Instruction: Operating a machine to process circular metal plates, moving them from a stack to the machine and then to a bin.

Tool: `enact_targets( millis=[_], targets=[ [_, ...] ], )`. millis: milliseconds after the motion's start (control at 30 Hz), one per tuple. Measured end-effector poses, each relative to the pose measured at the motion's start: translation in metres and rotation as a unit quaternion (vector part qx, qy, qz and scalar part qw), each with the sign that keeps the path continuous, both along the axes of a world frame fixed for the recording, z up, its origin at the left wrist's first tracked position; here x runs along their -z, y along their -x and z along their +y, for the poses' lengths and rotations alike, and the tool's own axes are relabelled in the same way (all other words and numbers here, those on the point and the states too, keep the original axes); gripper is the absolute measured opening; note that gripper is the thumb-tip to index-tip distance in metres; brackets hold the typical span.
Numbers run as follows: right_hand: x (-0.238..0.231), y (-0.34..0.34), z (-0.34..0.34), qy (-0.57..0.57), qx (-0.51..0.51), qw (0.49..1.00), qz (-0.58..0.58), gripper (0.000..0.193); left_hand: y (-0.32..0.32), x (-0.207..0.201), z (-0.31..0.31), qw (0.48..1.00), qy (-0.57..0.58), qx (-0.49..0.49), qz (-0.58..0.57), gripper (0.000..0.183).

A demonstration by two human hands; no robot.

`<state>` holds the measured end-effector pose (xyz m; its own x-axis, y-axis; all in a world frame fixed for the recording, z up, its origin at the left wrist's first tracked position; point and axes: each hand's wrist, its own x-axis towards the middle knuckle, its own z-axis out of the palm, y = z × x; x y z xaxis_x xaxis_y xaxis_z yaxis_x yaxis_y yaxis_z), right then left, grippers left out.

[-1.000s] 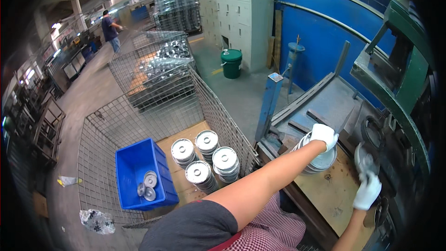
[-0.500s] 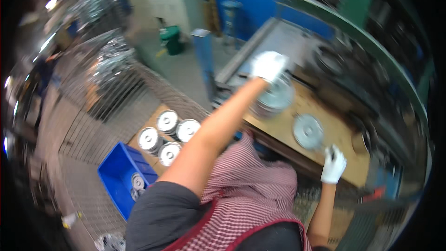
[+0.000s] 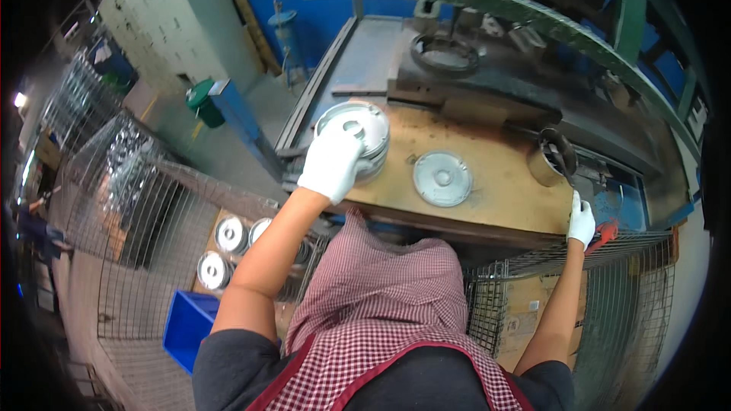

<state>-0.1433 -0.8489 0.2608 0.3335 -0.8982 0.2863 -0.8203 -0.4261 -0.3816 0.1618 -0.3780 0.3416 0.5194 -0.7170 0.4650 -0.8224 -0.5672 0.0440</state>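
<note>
A stack of round silver metal discs (image 3: pixel 371 123) stands at the left end of the wooden board. My left hand (image 3: pixel 332 166), in a white glove, lies over the stack's near side with its fingers curled onto the top disc beside the raised hub. A single flat metal disc (image 3: pixel 442 178) rests mid-board. On the right, my gloved right hand (image 3: pixel 582 222) pinches the end of a thin dark tool (image 3: pixel 570 180). That tool slants down from a metal can (image 3: pixel 542 165), whose inside is dark; its far end cannot be made out.
Behind the wooden board (image 3: pixel 495 209) rises a dark machine bed with a metal ring (image 3: pixel 444 54), under a green frame bar (image 3: pixel 487 1). Wire cages flank me below. At left are more stacked discs (image 3: pixel 215 270) and a blue bin (image 3: pixel 189 327). A red-handled object (image 3: pixel 605 235) lies beside my right hand.
The view has turned toward the bench. My left hand has come from the far side of the stack to its near side. My right hand has moved from near the single disc to beside the can.
</note>
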Motion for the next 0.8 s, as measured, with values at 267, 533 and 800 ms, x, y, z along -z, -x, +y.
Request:
enact_targets(
  millis=[267,533,800],
  targets=[
    [0.001,-0.012,0.013,-0.016,0.133,0.989,-0.058,0.066,-0.026,-0.049,-0.086,0.992,0.069,0.099,-0.028,0.026],
    [0.004,-0.016,0.012,0.011,0.12,0.992,-0.044,0.062,-0.118,-0.035,-0.209,0.99,0.083,0.105,0.033,0.024],
    [0.008,-0.013,0.009,0.006,0.116,0.992,-0.05,0.062,-0.165,-0.019,-0.229,0.977,0.127,0.171,-0.014,0.021]
  ],
)
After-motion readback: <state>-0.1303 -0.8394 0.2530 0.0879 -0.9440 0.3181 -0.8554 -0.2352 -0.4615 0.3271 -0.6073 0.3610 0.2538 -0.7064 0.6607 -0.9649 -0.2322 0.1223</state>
